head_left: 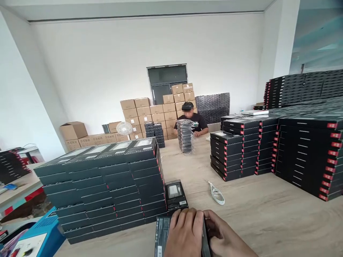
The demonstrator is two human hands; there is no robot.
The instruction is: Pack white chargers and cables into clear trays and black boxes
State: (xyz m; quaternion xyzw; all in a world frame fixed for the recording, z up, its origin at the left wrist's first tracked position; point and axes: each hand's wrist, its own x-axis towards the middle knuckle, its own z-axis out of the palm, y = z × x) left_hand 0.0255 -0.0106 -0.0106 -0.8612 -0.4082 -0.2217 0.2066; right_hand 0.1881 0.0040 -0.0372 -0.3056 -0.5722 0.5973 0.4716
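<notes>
At the near edge of the table, a dark retail box (162, 233) with small printed text and a barcode label stands between my hands. My left hand (184, 233) lies across its face, fingers together and curled over the far edge. My right hand (226, 235) presses against the right side of that box with bent fingers; its fingertips are partly hidden. Just beyond, a black box with a window (175, 194) showing a white charger leans or lies beside the big stack of black boxes (107, 189). A coiled white cable (216, 194) rests on the table to the right.
More black boxes with red ends (302, 160) are piled on the right. Across the table (187, 167) sits a person (198, 123) behind a plastic-wrapped stack (184, 137). Cardboard cartons (157, 114) and a white fan (124, 128) stand behind; a blue device (43, 232) is at lower left.
</notes>
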